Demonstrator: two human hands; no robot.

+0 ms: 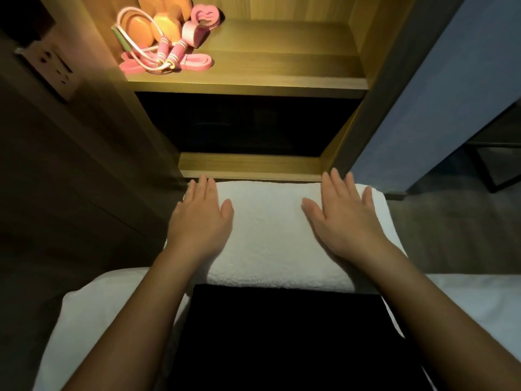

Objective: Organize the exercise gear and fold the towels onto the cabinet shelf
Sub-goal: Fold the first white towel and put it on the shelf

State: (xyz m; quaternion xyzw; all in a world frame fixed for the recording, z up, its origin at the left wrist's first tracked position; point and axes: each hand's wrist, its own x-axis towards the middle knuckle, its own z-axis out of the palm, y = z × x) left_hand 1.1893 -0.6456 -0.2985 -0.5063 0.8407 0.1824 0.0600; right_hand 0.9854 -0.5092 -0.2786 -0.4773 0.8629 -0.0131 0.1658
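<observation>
A folded white towel (270, 235) lies in front of me, its far edge against the lower cabinet shelf (251, 165). My left hand (201, 218) rests flat on the towel's left end, fingers spread. My right hand (346, 218) lies flat on its right end, fingers spread too. On the lit upper shelf (282, 60), at the left, sits the exercise gear: orange dumbbells (163, 24), a pink jump rope (166, 55), a pink resistance band (194, 63) and a pink hand grip (204, 18).
A dark cloth (282, 334) lies under the towel's near edge, on a white bed surface (98, 306). A wall socket (53, 69) is on the dark panel at the left. A blue wall (423, 108) and a black frame (493, 165) stand at the right.
</observation>
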